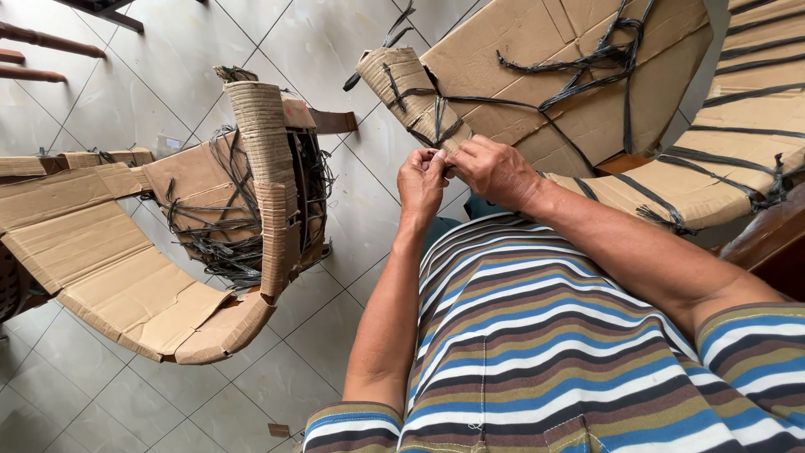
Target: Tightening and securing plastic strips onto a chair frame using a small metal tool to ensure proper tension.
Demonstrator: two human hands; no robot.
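I see my left hand (pixel 422 180) and right hand (pixel 495 170) meeting just below the small cardboard bundle (pixel 408 94), each grip pinched together on a thin black plastic strap (pixel 437 113) that ties it. I judge the bundle light and stiff, the strap slick and narrow, best taken at its loose end. The bundle sits right above my fingertips, touching them, over the tiled floor (pixel 352 210)

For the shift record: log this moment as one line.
left hand: pinching black strap | right hand: gripping same strap | strap: tied around folded cardboard bundle | surroundings: cardboard stack, tiled floor
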